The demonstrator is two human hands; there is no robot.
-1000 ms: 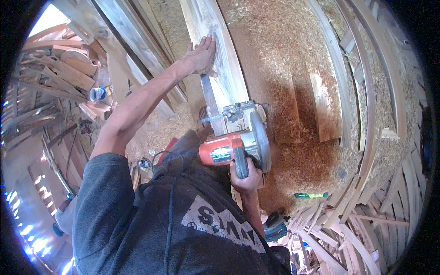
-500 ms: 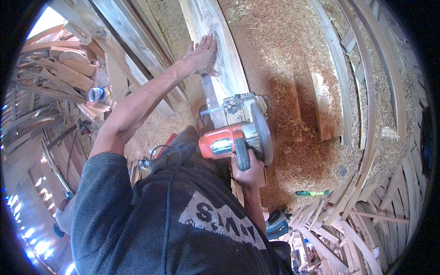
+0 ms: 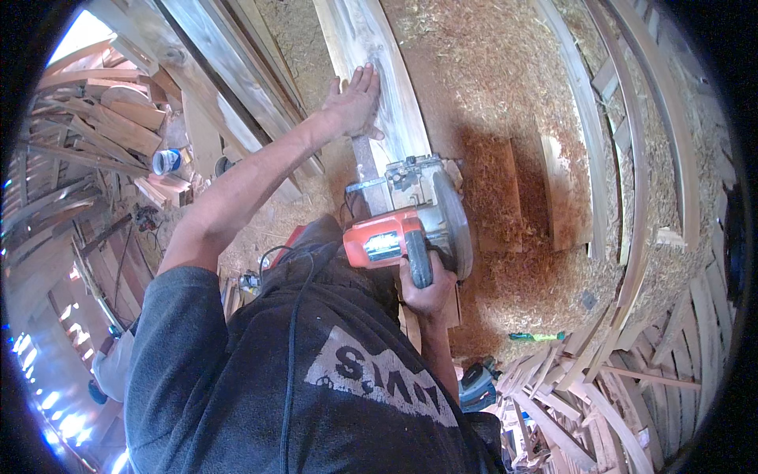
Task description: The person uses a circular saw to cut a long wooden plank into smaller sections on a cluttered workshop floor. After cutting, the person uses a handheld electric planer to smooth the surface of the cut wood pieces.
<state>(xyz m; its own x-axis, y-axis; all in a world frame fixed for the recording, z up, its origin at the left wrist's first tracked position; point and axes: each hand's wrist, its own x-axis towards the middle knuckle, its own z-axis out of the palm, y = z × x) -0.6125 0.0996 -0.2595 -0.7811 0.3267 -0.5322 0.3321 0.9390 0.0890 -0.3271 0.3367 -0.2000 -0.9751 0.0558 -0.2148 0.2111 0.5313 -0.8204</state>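
Circular saw, orange-bodied, is set on a long plank at the centre of the frame. Binding or kickback could be caused if the plank is shifted or the saw twisted; the dark cord, draped over the shirt, could be snagged. The saw's handle is grasped by the right hand, raised from below. Nothing is clenched by the left hand, laid palm-down on the plank at upper centre, fingers spread, forearm stretched out.

Circular saw: orange-red, its handle blackish; plank: cream, streaked grey; shirt: charcoal, white print; slim object: seemingly green-yellow.
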